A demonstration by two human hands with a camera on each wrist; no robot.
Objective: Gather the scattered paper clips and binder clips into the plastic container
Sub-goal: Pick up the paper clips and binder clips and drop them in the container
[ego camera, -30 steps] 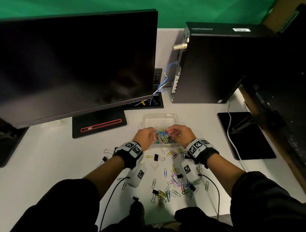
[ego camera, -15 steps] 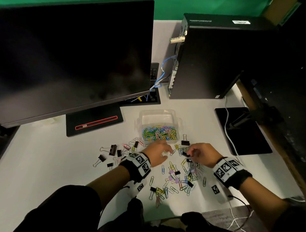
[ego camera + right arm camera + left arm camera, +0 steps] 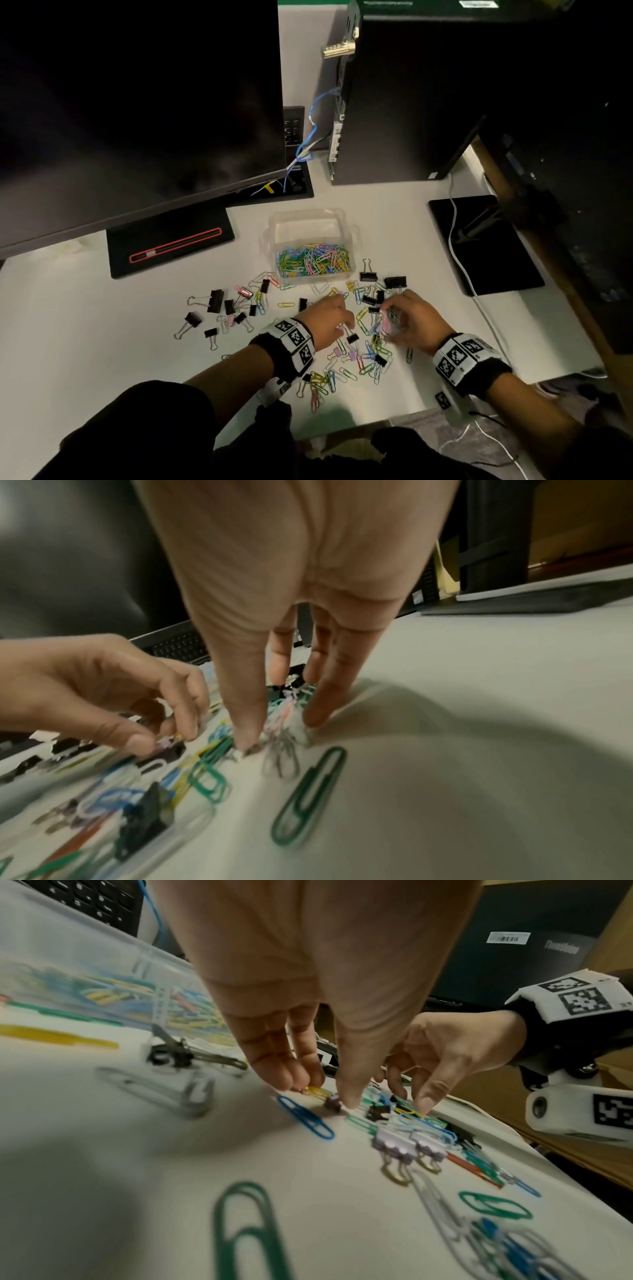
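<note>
**Scooping clips: keep fingertips flat, draw inward**

The right hand (image 3: pixel 274 669) is pinching a small clip (image 3: pixel 284 723) bunch; the left hand (image 3: pixel 308 1042) is nipping one yellow clip (image 3: pixel 315 1090). Raking together should be preventing spills. Beyond, the container (image 3: pixel 308 222) is sitting part-filled.

In the head view the left hand (image 3: pixel 327 320) and right hand (image 3: pixel 412 320) cover the clips beneath their fingers, so what either one grips cannot be told. Motion blur smears the nearest paper clips (image 3: pixel 310 794) in both wrist views. The monitor (image 3: pixel 137 102) and computer tower (image 3: pixel 428 85) are cut off at the top edge.
</note>
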